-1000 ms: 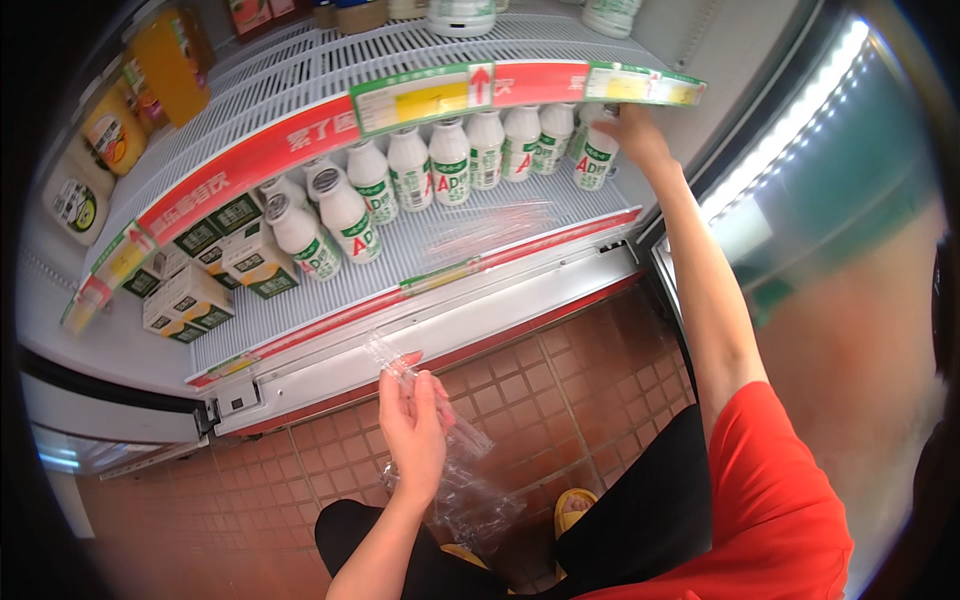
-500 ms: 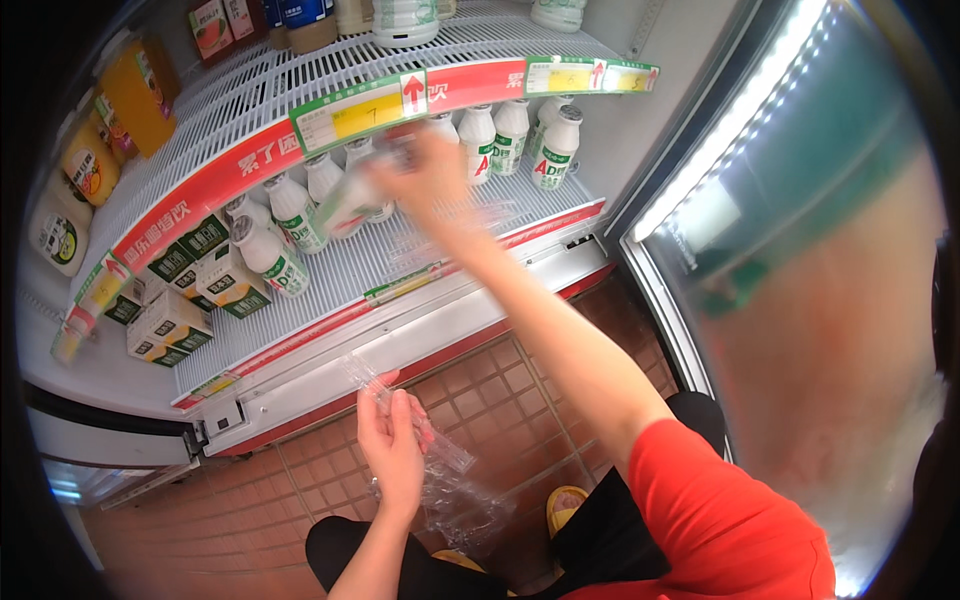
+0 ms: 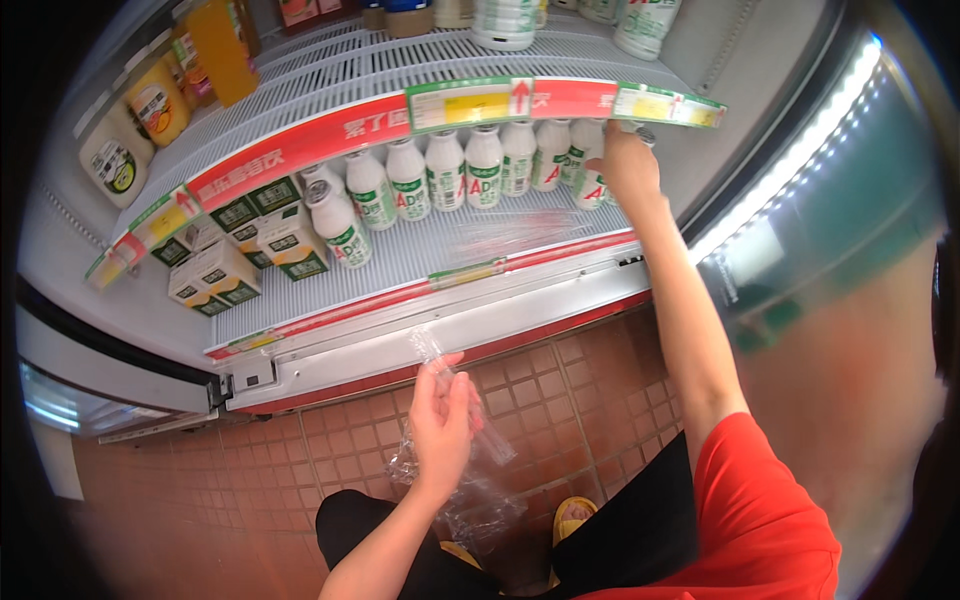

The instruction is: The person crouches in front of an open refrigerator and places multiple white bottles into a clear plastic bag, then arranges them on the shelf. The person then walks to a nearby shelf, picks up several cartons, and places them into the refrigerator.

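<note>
The left hand (image 3: 443, 415) holds clear plastic film (image 3: 485, 508), which trails below it; the right hand (image 3: 632, 170) is at a white bottle (image 3: 589, 190) – whether gripping it, I cannot tell – with similar bottles (image 3: 484, 170) to its left.

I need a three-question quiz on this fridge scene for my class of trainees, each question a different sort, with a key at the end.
1. True or false: the left hand is empty.
2. Choose one: the right hand is at which part of the row of white bottles? A) left end B) middle C) right end
3. Fill in: the small cartons stand to the ____ of the white bottles.

Key: 1. False; it holds clear plastic wrapping. 2. C. 3. left.
</note>
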Motion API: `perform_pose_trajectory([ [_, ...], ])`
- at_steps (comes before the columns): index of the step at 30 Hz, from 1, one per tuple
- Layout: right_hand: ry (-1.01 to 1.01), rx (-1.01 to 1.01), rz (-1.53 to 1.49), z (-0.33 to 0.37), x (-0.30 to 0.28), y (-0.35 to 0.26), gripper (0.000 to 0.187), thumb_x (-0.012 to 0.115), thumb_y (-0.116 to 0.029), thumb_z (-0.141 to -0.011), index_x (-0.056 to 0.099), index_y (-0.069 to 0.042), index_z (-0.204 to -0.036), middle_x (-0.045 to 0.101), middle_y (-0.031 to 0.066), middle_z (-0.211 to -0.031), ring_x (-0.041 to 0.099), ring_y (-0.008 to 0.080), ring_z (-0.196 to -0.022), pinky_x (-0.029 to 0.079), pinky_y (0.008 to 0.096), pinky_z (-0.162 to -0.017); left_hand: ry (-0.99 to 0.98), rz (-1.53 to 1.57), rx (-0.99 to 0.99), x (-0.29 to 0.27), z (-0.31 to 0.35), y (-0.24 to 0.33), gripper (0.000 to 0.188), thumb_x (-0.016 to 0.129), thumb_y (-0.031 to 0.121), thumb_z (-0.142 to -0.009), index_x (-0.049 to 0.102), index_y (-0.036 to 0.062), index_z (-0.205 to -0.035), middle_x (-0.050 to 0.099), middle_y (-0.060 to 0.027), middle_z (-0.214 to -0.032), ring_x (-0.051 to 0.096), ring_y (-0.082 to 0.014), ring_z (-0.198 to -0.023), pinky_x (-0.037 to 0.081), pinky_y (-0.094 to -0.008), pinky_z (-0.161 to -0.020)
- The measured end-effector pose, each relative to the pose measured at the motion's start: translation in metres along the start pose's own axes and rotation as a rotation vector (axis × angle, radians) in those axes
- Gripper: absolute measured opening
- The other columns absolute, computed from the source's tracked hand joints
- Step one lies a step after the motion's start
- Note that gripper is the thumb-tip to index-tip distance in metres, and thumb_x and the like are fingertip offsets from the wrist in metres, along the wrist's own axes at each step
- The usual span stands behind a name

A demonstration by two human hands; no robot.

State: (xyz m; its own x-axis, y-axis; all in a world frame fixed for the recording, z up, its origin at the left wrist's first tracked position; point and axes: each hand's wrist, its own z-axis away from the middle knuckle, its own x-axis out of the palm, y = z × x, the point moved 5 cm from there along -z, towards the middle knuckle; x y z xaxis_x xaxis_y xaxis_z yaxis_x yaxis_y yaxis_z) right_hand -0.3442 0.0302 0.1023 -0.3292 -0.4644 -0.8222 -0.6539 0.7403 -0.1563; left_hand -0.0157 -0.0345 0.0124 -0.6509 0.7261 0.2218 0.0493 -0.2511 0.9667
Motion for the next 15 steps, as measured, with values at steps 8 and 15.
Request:
perform_pose_trajectory([
  [8,-0.138,-0.444,-0.634,0.02,0.049,-0.271,0.052,0.066,-0.036,-0.068,0.051,0.003,-0.099,0.058,0.0171,-0.072,0.058,0.0336,-0.073,0.046,0.0413,-0.065,-0.02,-0.005,-0.05,0.015,0.002,-0.008,0.021,0.042,0.011,-0.09,0.044,0.0036,-0.11,0.049,-0.0007,-0.066,0.044,-0.0041,-0.048,0.031,-0.0159,-0.04],
  [15,0.236,-0.03,-1.079,0.053,-0.021,-0.138,0.025,0.064,-0.014,-0.07,0.055,0.0,-0.09,0.059,0.0144,-0.072,0.06,0.0227,-0.064,0.046,0.0326,-0.057,0.048,-0.013,-0.043,-0.005,0.007,-0.001,0.021,0.042,0.012,-0.091,0.043,0.0034,-0.11,0.048,-0.0013,-0.063,0.043,-0.0043,-0.046,0.03,-0.0163,-0.038],
])
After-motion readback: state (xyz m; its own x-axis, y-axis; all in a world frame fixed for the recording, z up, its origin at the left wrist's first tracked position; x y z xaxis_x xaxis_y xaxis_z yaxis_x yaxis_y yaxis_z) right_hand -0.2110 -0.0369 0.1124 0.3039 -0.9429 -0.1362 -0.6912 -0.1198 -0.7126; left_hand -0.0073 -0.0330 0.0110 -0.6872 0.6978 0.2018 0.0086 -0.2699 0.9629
